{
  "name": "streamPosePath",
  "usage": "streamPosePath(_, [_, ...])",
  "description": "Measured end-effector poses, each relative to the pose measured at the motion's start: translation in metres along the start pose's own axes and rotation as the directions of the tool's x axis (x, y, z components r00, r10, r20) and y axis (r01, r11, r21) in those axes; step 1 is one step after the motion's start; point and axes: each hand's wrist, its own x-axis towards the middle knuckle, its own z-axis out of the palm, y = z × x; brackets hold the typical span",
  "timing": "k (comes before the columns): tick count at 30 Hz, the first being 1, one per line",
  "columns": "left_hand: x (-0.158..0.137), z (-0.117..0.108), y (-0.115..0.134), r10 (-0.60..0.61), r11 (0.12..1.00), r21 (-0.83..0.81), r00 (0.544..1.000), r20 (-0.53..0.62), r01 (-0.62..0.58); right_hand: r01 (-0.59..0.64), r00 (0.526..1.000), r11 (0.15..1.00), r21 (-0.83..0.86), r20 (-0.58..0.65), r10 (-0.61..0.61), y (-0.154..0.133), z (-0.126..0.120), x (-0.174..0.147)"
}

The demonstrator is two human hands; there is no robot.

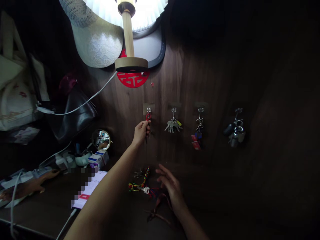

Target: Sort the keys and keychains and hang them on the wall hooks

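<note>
My left hand [141, 132] pinches a red key cord [148, 117] just under the leftmost wall hook [149, 110]. The cord's loop is at the hook; whether it hangs on it I cannot tell. Part of a key seems to show below the fingers. Low on the right, my right hand [171, 186] is open, its fingers stretched over the dark tabletop. Beside it lie a key [145, 190] with a colourful braided cord [145, 176], a small bunch of keys [138, 173] and a dark reddish strap [158, 210].
More hooks hold a key bunch [173, 125], keys with a red tag [196, 142] and a dim key bunch [236, 131]. Overhead is a lit lamp [128, 33] with a white cable. At left are a phone [93, 186], small boxes [98, 159], a round mirror [101, 140] and bags [75, 111].
</note>
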Motion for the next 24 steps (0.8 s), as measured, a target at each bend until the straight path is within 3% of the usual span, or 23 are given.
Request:
streamPosePath(4, [0.004,-0.001,-0.012,-0.070,0.997,-0.027,0.996,-0.046,0.069,0.001,1.000,1.000,-0.005,-0.005,-0.001,0.000,0.000,0.000])
streamPosePath(13, [-0.011,-0.017,-0.041,-0.138,0.990,-0.015,0.990,-0.029,0.138,-0.012,1.000,0.998,-0.063,0.003,0.012,-0.005,0.000,-0.002])
streamPosePath(24, [-0.040,-0.055,-0.058,-0.346,0.936,-0.051,0.938,0.030,0.348,0.013,1.000,0.992,-0.122,0.003,-0.013,-0.005,-0.001,-0.002])
